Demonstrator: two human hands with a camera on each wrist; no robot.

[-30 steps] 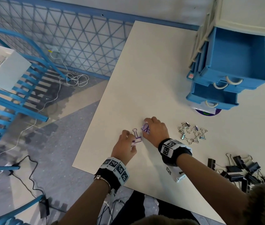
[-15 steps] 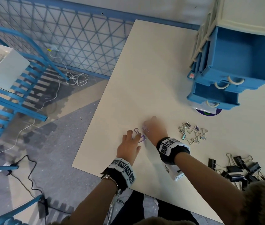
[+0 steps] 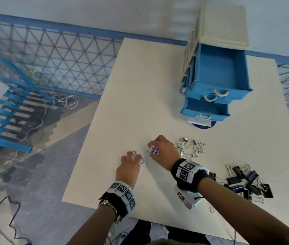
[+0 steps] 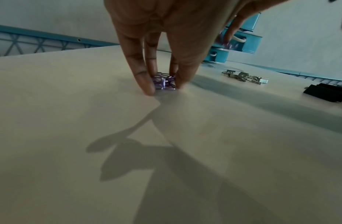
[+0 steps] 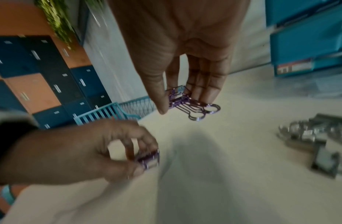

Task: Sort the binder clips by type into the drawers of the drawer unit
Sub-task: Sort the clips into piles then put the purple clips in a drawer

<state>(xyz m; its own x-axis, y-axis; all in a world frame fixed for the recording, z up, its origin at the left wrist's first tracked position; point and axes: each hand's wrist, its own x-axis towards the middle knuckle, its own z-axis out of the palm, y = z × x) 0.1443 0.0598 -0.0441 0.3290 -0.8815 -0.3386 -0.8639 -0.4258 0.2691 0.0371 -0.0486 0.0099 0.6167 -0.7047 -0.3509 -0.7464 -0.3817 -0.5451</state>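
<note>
Near the worktop's [image 3: 140, 85] left edge, I am pinching purple binder clips [image 3: 153, 150] in my right grip [image 3: 163, 150], my left grip [image 3: 128, 165] pinching another purple clip [image 4: 164, 82]; broad bare surface lying before the drawer unit [image 3: 218, 76].

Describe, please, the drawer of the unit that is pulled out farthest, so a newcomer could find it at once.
On the white table, at its far right corner, stands the blue drawer unit with a cream top. The top drawer juts out over the others, showing a bare blue floor, with a cream loop handle at its front.
</note>
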